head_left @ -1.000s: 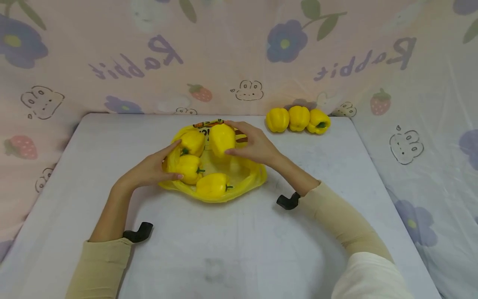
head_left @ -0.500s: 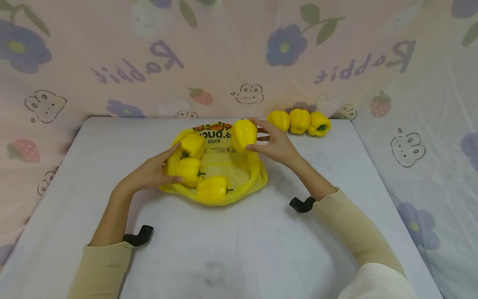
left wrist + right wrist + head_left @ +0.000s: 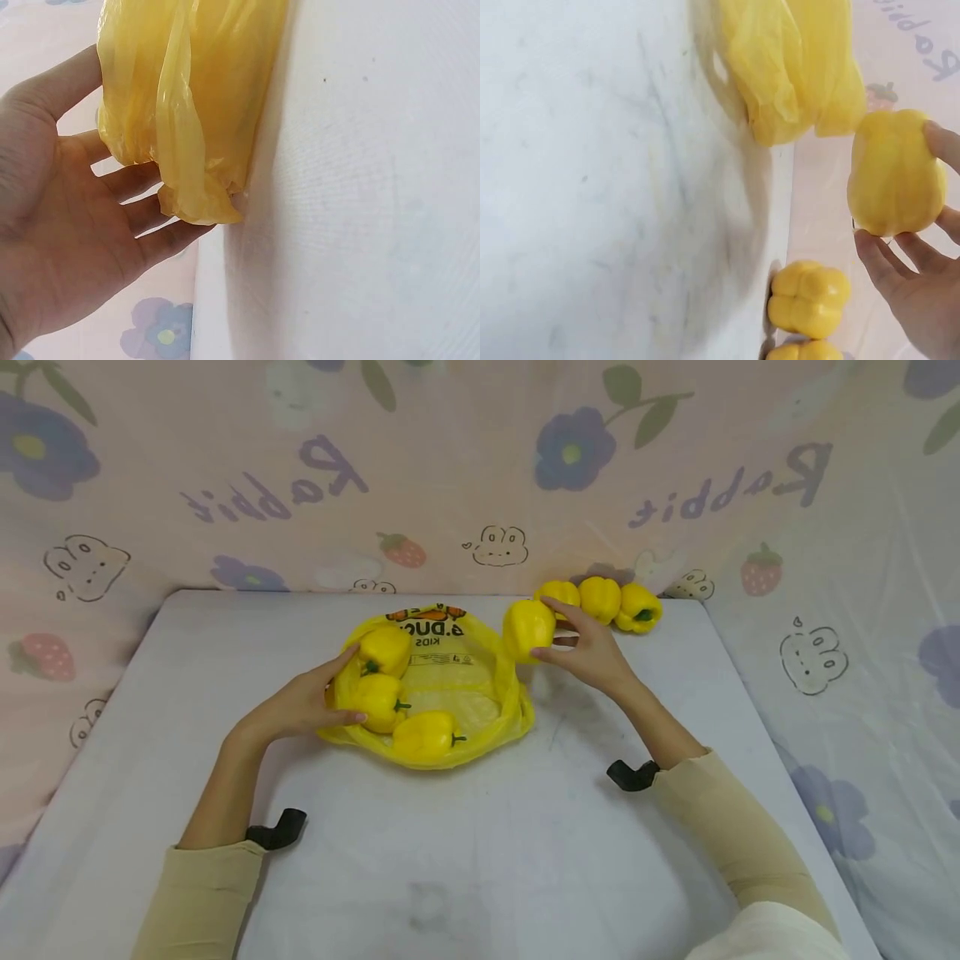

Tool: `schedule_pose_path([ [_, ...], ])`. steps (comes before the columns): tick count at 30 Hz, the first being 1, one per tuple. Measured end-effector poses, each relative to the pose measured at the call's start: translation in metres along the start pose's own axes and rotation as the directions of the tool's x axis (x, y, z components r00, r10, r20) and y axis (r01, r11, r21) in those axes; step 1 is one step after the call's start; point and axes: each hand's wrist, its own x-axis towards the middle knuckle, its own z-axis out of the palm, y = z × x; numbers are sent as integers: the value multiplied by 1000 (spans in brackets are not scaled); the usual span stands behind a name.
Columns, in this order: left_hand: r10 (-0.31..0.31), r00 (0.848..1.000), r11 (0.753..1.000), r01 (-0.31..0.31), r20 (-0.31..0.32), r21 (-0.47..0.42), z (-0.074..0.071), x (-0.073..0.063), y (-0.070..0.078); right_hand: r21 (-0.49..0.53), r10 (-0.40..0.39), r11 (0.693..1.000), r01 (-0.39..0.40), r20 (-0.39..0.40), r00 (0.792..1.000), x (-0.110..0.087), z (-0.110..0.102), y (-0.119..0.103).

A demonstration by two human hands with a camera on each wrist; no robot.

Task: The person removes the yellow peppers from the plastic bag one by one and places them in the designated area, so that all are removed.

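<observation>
My right hand [image 3: 592,652] grips a yellow bell pepper [image 3: 528,631] between thumb and fingers, held up beside the bag's right rim; the right wrist view shows this bell pepper [image 3: 897,174] from the side. On the table stands a yellow plastic bag [image 3: 517,714] with its mouth spread wide and dark print on the far inner wall. Inside, along its left and near sides, lie three yellow bell peppers [image 3: 427,735] with green stems. My left hand [image 3: 300,697] holds the bag's left side, its thumb over the rim. In the left wrist view, the bag [image 3: 202,90] hides its fingertips.
Three more yellow bell peppers [image 3: 600,600] stand in a row at the table's back right, the leftmost partly behind my right hand. A printed cloth [image 3: 450,468] hangs right behind the white table [image 3: 480,843]. Black curved pieces [image 3: 277,829] sit at both wrists.
My right hand has carried its bell pepper from over the bag's mouth rightward past the rim, toward the row at the back. The left hand and the bag have stayed in place.
</observation>
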Motion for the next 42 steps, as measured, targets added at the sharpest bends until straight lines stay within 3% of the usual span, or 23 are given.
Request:
schedule_pose_path([
  [7, -10, 1000, 1000, 10, 0, -16, 0, 0, 0, -26, 8, 1000, -8, -26, 1000, -3, -6, 13],
  [17, -21, 1000, 1000, 22, 13, -8, 1, -1, 2, -46, 74, 996, -76, -36, 997, -14, -14, 31],
  [23, -22, 1000, 1000, 22, 12, 0, 0, -2, 3, -110, 123, 986, -126, -31, 992, -16, -18, 40],
  [42, -48, 999, 999, 49, 15, -19, 1, -1, 0, -133, 211, 969, -209, 5, 977, -19, -21, 51],
])
